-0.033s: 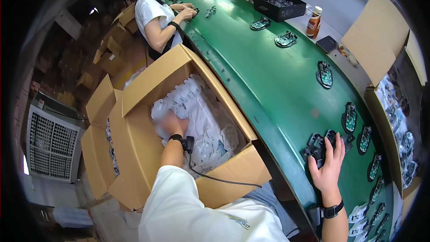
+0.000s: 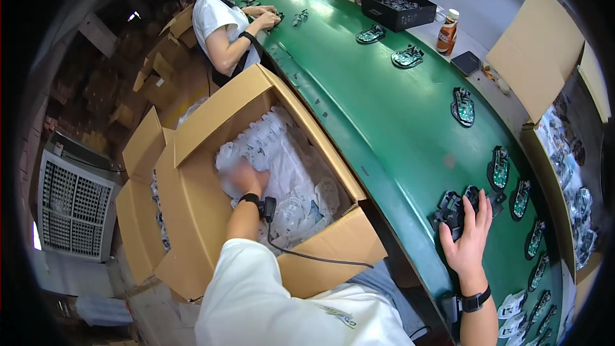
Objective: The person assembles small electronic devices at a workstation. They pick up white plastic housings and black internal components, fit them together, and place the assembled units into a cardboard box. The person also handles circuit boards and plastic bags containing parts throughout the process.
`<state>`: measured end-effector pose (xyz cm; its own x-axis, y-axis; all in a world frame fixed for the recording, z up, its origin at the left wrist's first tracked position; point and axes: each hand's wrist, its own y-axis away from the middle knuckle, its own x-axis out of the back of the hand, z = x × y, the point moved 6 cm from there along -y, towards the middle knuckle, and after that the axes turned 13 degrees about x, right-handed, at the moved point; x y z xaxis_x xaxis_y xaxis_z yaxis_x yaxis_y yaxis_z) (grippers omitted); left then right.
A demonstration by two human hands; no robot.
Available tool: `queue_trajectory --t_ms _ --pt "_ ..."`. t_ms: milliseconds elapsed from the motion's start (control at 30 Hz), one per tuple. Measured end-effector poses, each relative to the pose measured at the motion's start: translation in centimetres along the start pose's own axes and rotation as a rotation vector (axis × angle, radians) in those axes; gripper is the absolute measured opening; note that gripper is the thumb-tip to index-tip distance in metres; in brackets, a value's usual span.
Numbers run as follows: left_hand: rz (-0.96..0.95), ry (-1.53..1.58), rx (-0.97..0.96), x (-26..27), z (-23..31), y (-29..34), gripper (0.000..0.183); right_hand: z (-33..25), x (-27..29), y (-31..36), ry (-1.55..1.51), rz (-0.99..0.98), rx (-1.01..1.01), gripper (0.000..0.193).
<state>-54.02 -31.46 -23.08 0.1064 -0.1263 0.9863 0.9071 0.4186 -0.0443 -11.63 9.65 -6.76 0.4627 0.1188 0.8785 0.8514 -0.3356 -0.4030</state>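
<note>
My left hand reaches down into an open cardboard box, among whitish translucent plastic parts packed with thin clear film. Its fingers are blurred, so I cannot make out whether they hold a part. On the green work surface, my right hand lies with fingers stretched out over a cluster of black plastic parts. Close to its fingertips sits a mouse-shaped black base with a green circuit board. More such bases line the right side, with white shells below them.
A co-worker stands at the far left, hands over a small part. At the back are a black bin, a bottle and a dark flat device. A carton of bagged parts stands right. A cable crosses the box flap.
</note>
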Motion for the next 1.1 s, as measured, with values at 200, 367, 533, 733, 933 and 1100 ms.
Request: queue_trajectory --t_ms 200,367,533,733,933,1100 --pt "-0.126 0.055 -0.234 5.6 1.9 5.2 0.099 0.2 0.4 0.0 -0.061 -0.033 0.001 0.072" --pt "0.1 0.332 -0.719 16.1 2.7 12.4 0.1 0.5 0.6 0.1 -0.118 -0.049 -0.01 0.073" --pt "0.372 0.446 -1.115 25.8 7.7 15.2 0.102 0.6 0.5 0.0 -0.103 -0.061 -0.035 0.073" --pt "0.484 0.428 -1.415 24.0 24.8 11.4 0.097 0.8 0.4 0.0 -0.092 -0.05 -0.033 0.073" --pt "0.557 0.044 -1.165 17.1 40.7 1.0 0.092 1.0 0.4 -0.3 -0.098 -0.002 -0.049 0.07" --pt "0.184 -0.271 -0.91 12.0 43.4 -4.9 0.111 1.3 0.3 -0.4 -0.094 -0.009 -0.092 0.068"
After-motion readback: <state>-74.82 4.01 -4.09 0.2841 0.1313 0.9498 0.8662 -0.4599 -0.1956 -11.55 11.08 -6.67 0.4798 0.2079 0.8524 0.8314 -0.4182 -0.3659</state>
